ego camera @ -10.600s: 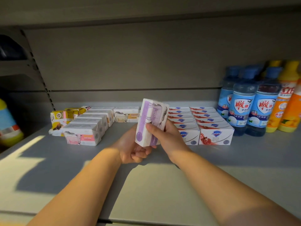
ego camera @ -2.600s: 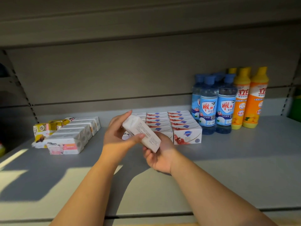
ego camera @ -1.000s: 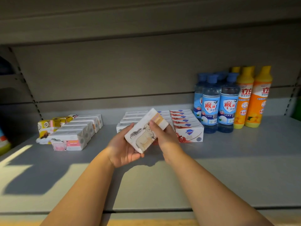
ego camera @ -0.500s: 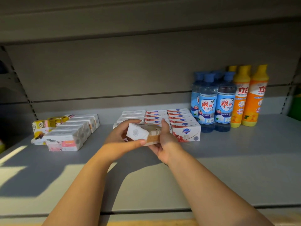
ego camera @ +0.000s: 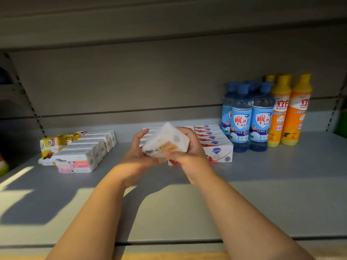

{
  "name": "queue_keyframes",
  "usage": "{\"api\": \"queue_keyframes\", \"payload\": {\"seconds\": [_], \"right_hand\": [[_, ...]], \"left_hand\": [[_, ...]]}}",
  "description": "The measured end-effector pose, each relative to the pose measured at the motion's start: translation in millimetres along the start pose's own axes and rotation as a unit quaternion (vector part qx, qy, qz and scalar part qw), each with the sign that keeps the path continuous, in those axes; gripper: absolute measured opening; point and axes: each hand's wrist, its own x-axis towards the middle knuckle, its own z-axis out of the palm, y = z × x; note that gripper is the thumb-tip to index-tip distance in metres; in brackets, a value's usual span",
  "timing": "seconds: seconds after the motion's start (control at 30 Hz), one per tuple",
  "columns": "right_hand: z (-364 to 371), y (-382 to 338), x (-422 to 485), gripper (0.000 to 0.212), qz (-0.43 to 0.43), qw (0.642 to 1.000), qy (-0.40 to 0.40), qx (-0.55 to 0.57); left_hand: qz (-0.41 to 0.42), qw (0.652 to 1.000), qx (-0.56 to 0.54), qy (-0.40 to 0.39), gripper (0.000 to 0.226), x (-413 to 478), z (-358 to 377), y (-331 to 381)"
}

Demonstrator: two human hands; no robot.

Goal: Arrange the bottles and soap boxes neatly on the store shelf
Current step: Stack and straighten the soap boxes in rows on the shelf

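Both my hands hold one white soap box (ego camera: 167, 141) with an orange patch, tilted and blurred, above the middle of the grey shelf (ego camera: 262, 194). My left hand (ego camera: 139, 154) grips its left end and underside. My right hand (ego camera: 189, 156) curls round its right end and lower edge. Behind the box lie rows of white and red soap boxes (ego camera: 212, 139), partly hidden by my hands. Blue bottles (ego camera: 249, 117) and orange bottles (ego camera: 289, 111) stand upright at the back right.
A row of white soap boxes (ego camera: 88, 149) with a pink-labelled one in front lies at the left, with yellow packets (ego camera: 54, 145) beside it. The shelf's front edge (ego camera: 169, 241) runs below my forearms. An upper shelf (ego camera: 169, 21) hangs overhead.
The box has turned in my hands from lying level to tilted, and risen a little. My right hand has shifted from behind the box to its lower right edge.
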Motion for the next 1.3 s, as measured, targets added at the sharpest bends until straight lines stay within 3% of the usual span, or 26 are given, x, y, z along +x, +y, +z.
{"api": "queue_keyframes", "payload": {"seconds": [0.1,0.2,0.3,0.37,0.47,0.57,0.7,0.8,0.87,1.0,1.13,1.23,1.3], "right_hand": [[6.6,4.7,-9.2,0.049,-0.177,0.957,-0.081,-0.217],[5.7,5.6,-8.9,0.048,-0.248,0.921,-0.09,-0.288],[-4.6,2.9,-3.0,0.049,-0.249,0.903,-0.025,-0.35],[-11.3,3.1,0.6,0.049,-0.217,0.894,0.005,-0.393],[-14.9,5.3,2.3,0.046,-0.168,0.874,-0.018,-0.455],[-10.3,4.4,-2.0,0.052,-0.175,0.874,-0.038,-0.452],[-6.8,3.2,-4.3,0.042,-0.172,0.896,0.0,-0.409],[-8.8,5.0,-2.4,0.056,-0.019,0.933,-0.042,-0.357],[-8.9,12.7,-2.7,0.069,0.044,0.929,-0.098,-0.353],[-3.1,29.1,-6.6,0.057,0.021,0.889,-0.194,-0.415],[6.4,32.1,-4.8,0.052,-0.034,0.847,-0.205,-0.488],[19.0,31.7,-2.6,0.057,-0.118,0.748,-0.229,-0.612],[31.2,35.6,-5.4,0.069,-0.122,0.685,-0.258,-0.671]], "left_hand": [[0.038,0.991,0.124,0.04,0.056,-0.9,-1.8,1.6],[0.089,0.983,0.133,0.091,0.057,-0.7,-6.5,3.8],[0.139,0.969,0.134,0.152,0.062,1.7,-10.9,2.4],[0.191,0.943,0.214,0.169,0.059,2.0,-9.6,-0.1],[0.269,0.875,0.357,0.186,0.057,2.8,-9.6,-7.2],[0.282,0.857,0.385,0.196,0.056,2.2,-13.3,-7.0],[0.206,0.914,0.301,0.178,0.059,-2.1,-17.3,-0.2],[0.113,0.942,0.299,0.101,0.05,-3.3,-32.1,7.6],[0.028,0.953,0.299,0.026,0.045,-4.9,-43.6,13.8],[-0.074,0.935,0.343,-0.052,0.039,-12.0,-55.7,9.9],[-0.087,0.941,0.328,-0.017,0.041,-20.3,-70.6,-0.4],[-0.109,0.909,0.401,0.002,0.065,-26.2,-93.3,-5.5],[-0.121,0.893,0.433,0.014,0.081,-33.1,-105.1,-13.7]]}}
